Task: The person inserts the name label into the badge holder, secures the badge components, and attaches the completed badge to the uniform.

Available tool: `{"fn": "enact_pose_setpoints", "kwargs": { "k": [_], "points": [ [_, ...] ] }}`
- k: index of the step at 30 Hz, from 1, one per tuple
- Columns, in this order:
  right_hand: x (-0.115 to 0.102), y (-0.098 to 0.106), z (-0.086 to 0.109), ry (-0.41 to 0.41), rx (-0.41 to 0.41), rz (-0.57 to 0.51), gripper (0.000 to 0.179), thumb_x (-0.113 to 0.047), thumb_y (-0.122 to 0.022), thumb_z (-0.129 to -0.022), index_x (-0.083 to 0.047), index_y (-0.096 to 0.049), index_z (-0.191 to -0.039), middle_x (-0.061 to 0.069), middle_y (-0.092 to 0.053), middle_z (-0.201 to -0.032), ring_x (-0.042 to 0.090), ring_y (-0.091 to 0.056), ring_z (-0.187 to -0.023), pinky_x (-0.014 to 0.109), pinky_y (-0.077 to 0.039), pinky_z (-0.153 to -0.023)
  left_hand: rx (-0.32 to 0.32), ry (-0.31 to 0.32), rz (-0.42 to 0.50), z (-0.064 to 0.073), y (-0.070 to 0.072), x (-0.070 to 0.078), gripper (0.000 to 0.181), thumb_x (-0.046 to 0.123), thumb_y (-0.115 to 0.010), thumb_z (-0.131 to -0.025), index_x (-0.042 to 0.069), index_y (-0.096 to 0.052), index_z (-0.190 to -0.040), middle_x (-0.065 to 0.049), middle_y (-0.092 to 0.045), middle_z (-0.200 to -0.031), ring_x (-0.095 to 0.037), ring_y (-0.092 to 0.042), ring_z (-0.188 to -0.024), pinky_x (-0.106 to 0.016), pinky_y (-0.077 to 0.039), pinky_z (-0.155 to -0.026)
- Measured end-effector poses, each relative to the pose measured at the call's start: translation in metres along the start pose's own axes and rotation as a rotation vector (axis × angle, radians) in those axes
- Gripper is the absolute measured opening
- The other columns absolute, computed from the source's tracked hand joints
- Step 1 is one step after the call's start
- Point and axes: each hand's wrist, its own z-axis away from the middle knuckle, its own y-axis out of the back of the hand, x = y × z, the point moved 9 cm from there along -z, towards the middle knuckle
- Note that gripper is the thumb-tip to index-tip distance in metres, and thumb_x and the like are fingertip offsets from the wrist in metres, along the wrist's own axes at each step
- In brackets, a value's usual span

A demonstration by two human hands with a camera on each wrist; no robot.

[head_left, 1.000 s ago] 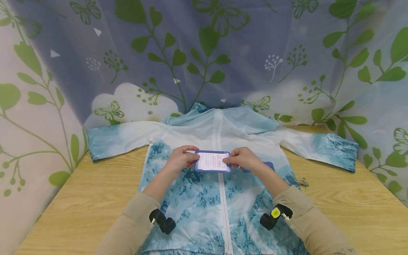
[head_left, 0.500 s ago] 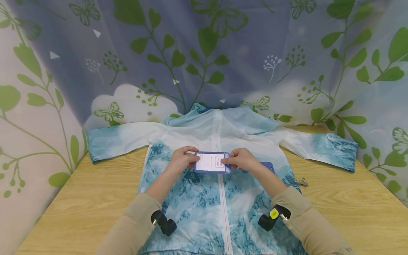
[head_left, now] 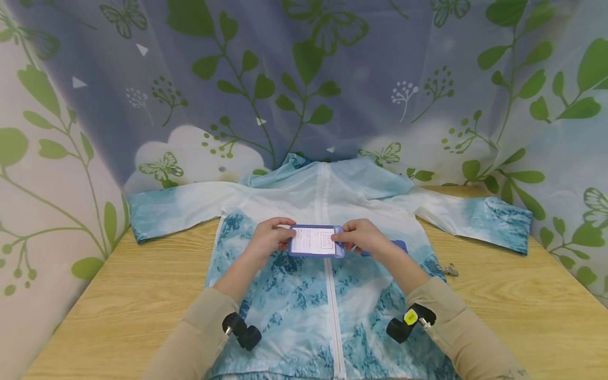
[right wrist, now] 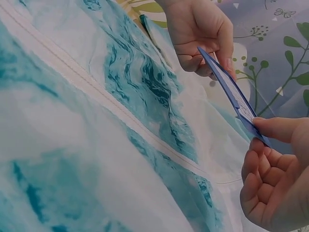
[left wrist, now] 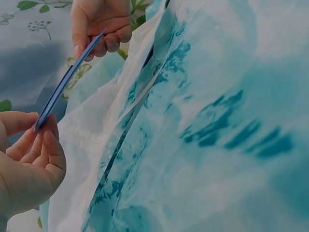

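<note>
Above the jacket [head_left: 294, 338] is a blue-framed card holder [head_left: 309, 255] with a white printed card [head_left: 307, 241] in it. My left hand [head_left: 267, 240] pinches its left end, thumb on top and fingers below. At the other end my right hand [head_left: 364, 236] pinches it, the thumb lying on the card's printed square. A strip of the holder shows bare to the right of the card. Both wrist views show the holder [left wrist: 67, 82] nearly edge-on between the two hands, off the cloth; the card's face [right wrist: 236, 99] shows in the right wrist view.
A second flat blue piece [head_left: 401, 246] lies on the jacket, partly hidden behind my right forearm. A small metal clip [head_left: 450, 271] is beside the jacket's right edge. The jacket's sleeves spread across the wooden table [head_left: 513, 306]. A leaf-patterned curtain [head_left: 361, 95] stands behind.
The card has shifted a little left within the holder, baring a strip at its right end. Both hands keep their hold and have barely moved.
</note>
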Motion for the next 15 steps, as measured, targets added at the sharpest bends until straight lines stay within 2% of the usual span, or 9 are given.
{"fn": "enact_pose_setpoints", "kwargs": {
  "k": [2, 9, 15],
  "points": [
    [0.0, 0.001, 0.0, -0.002, -0.002, -0.008, 0.029, -0.027, -0.068, -0.086, -0.007, -0.053, -0.072, 0.005, -0.055, -0.065, 0.027, -0.053, -0.067, 0.035, -0.043, -0.061, -0.01, -0.004, 0.009, 0.001, 0.0, 0.001, 0.03, 0.008, -0.06, -0.088, 0.001, -0.06, -0.117, -0.016, -0.063, -0.101, -0.018, -0.056, -0.07, -0.038, -0.048, -0.071],
    [-0.003, 0.009, 0.002, 0.013, -0.006, -0.046, 0.025, -0.027, -0.066, -0.087, -0.002, -0.064, -0.086, 0.008, -0.058, -0.074, 0.032, -0.054, -0.077, 0.039, -0.045, -0.067, -0.022, -0.004, 0.028, 0.002, 0.002, 0.002, 0.033, 0.006, -0.057, -0.088, -0.001, -0.057, -0.121, -0.017, -0.063, -0.104, -0.019, -0.057, -0.074, -0.031, -0.047, -0.067],
    [-0.001, 0.024, 0.004, 0.01, 0.007, -0.08, 0.029, -0.027, -0.064, -0.088, 0.001, -0.063, -0.095, 0.009, -0.058, -0.08, 0.033, -0.055, -0.082, 0.042, -0.045, -0.073, -0.015, 0.005, 0.023, 0.002, 0.006, 0.002, 0.029, 0.006, -0.056, -0.089, 0.002, -0.058, -0.118, -0.016, -0.062, -0.104, -0.019, -0.056, -0.074, -0.032, -0.047, -0.068]
  ]
}}
